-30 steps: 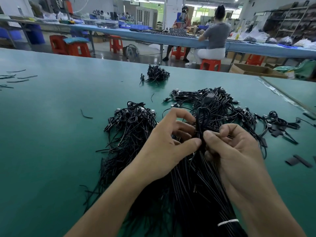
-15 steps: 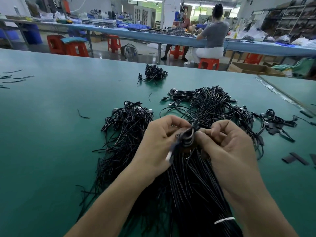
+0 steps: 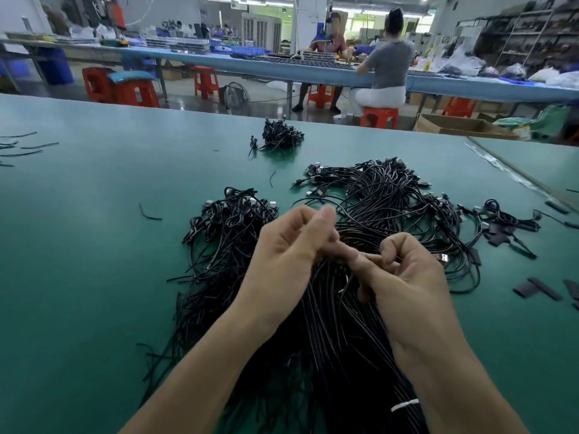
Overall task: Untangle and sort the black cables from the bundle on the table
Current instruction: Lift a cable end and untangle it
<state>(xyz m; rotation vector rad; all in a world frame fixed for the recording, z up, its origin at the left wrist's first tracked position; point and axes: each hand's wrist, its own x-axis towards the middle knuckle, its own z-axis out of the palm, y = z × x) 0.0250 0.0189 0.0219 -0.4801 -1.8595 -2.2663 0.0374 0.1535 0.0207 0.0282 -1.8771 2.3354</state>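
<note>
**Both hands at head of tied cable bundle, picking strands**

The bundle (image 3: 329,339) of black cables lies centre-near on the desk (image 3: 94,245), running from the person's lap edge up to the hands. A white tie (image 3: 404,405) binds it near the bottom right. The cables look thin, light, floppy and a bit slick. They should snag on each other rather than break, so my call is to take one strand near its free end or plug and draw it out lengthwise, not yank it sideways.

The right hand (image 3: 404,277) sits at the bundle top, with its fingers (image 3: 394,242) curled in and the thumb pushed left, gripping strands there. The left hand (image 3: 288,249) is just beside it, almost touching. Its fingers (image 3: 300,220) are curled and the thumb is raised but motion-blurred, so I can't tell whether it holds a strand.

A left pile (image 3: 232,220) touches the bundle and a larger right pile (image 3: 385,195) lies beyond the hands. A small far heap (image 3: 280,136) sits well apart. There are flat black strips (image 3: 539,288) at the right and loose offcuts (image 3: 22,148) at the far left.
</note>
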